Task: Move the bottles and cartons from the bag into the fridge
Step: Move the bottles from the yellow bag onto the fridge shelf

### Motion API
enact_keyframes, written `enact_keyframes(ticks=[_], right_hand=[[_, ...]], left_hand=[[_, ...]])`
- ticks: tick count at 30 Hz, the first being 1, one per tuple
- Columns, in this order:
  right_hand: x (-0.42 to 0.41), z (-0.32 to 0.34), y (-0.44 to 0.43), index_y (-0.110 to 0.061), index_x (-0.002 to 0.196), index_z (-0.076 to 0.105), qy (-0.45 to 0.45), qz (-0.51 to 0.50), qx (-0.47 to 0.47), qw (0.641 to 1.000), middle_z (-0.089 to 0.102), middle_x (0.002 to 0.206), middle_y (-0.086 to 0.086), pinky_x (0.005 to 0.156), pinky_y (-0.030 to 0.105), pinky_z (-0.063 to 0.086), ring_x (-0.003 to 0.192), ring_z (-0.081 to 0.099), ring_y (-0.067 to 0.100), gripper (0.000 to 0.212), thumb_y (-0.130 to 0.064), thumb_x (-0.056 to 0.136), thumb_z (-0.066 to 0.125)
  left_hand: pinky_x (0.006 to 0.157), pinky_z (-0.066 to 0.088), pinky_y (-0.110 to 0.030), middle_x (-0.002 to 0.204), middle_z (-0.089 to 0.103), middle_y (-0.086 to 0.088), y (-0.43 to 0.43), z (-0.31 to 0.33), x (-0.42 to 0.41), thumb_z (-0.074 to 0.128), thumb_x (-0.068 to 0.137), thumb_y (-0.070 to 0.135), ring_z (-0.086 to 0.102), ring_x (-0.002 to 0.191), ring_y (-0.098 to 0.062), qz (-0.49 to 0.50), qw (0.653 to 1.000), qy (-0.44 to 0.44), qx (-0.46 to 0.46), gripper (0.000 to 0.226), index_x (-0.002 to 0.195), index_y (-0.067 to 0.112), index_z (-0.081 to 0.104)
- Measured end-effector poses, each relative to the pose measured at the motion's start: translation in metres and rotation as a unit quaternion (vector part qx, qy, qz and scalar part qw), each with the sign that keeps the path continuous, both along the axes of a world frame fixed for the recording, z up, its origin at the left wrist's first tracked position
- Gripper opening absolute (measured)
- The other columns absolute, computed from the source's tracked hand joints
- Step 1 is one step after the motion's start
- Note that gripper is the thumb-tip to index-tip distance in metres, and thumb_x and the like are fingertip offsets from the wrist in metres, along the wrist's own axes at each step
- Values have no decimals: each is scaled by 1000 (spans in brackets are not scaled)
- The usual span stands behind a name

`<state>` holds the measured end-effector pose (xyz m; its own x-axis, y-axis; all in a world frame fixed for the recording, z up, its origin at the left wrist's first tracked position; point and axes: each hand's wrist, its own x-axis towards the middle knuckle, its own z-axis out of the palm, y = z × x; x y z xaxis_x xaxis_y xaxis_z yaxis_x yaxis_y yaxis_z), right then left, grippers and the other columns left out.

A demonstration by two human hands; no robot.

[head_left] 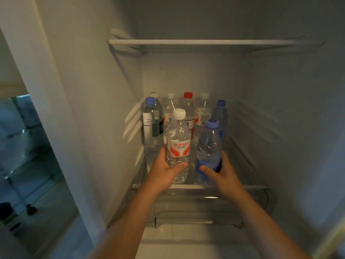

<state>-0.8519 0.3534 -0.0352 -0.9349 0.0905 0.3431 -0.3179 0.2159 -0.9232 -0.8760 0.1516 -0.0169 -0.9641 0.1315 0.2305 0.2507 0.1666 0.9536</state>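
Note:
Both my arms reach into the open fridge. My left hand point(164, 170) grips a clear water bottle with a white cap and a red-and-white label point(178, 141), upright at the front of the glass shelf point(248, 186). My right hand point(222, 171) grips a blue-tinted bottle with a blue cap point(209, 146) right beside it. Behind them stand several more bottles, among them one with a red cap point(188, 109) and two with blue caps point(150, 116) point(220, 114). The bag is out of view.
An upper shelf point(205, 42) spans the fridge above the bottles. A clear drawer point(196, 208) sits under the glass shelf. The fridge's left wall point(84, 109) and right wall point(289, 118) close in the sides. Door shelves point(24, 156) show dimly at the far left.

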Motion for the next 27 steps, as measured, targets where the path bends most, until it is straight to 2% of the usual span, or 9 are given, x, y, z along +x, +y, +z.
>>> enact_keyframes(ticks=[2, 5, 7, 9, 12, 20, 22, 25, 27], right_hand=[[-3, -4, 6, -20, 133, 47, -30, 3, 24, 999, 62, 124, -8, 88, 14, 48, 110, 61, 2, 61, -7, 81, 76], [-5, -5, 11, -26, 111, 56, -83, -8, 73, 994, 68, 106, -6, 77, 13, 49, 88, 64, -5, 46, -6, 77, 79], [-7, -5, 12, -26, 102, 58, -100, -22, 106, 989, 68, 95, -7, 66, 9, 47, 77, 63, -6, 40, -9, 75, 81], [-10, -4, 9, -20, 106, 62, -107, -37, 128, 985, 68, 91, -4, 58, 8, 45, 75, 63, 3, 39, -15, 74, 83], [-14, -3, 1, -16, 103, 66, -96, -52, 131, 985, 68, 83, -7, 54, 6, 43, 69, 61, 3, 31, -15, 76, 81], [-46, 1, -25, -18, 100, 68, -100, -68, 144, 982, 72, 92, 1, 54, 5, 41, 71, 60, -7, 23, -19, 79, 79], [-54, 4, -31, -17, 97, 70, -95, -83, 161, 979, 71, 89, 0, 53, 6, 39, 72, 62, 0, 19, -22, 80, 78], [-67, 5, -38, -9, 100, 72, -99, -117, 193, 969, 73, 93, 6, 58, 23, 39, 86, 68, 19, 27, -28, 81, 77], [-74, 5, -44, -7, 99, 72, -94, -133, 189, 968, 73, 94, 9, 65, 24, 38, 88, 67, 22, 26, -26, 83, 76]], left_hand=[[102, 48, -37, 118, 63, 22, -2, -3, 2, 80, 79, 20, 60, 110, 2, 2, 1000, 9, -17, 66, 129, 42, 44], [97, 50, -33, 116, 60, 26, -8, -14, 8, 83, 75, 25, 57, 106, 11, 24, 998, 21, -57, 66, 123, 48, 43], [90, 52, -32, 118, 58, 22, -10, -22, 11, 84, 73, 32, 58, 104, 6, 53, 994, 29, -90, 66, 123, 48, 43], [84, 54, -33, 120, 57, 14, -11, -27, 13, 85, 70, 36, 61, 100, -2, 79, 991, 27, -105, 67, 122, 43, 43], [75, 56, -29, 108, 61, 6, -9, -29, 11, 86, 70, 30, 63, 88, -4, 116, 988, 18, -97, 55, 109, 32, 48], [61, 41, -21, 86, 58, 0, -6, -21, -8, 78, 82, 21, 59, 76, -11, 167, 980, -14, -106, 32, 93, 24, 48], [61, 44, -24, 82, 58, 0, -6, -20, -18, 77, 83, 19, 59, 74, -12, 186, 976, -14, -114, 28, 91, 21, 50], [65, 50, -30, 78, 59, -1, -5, -20, -37, 75, 84, 18, 60, 74, -16, 212, 970, -21, -117, 25, 86, 19, 50], [61, 46, -25, 76, 58, 2, -2, -21, -49, 73, 85, 16, 60, 74, -16, 227, 968, -27, -108, 23, 83, 19, 50]])
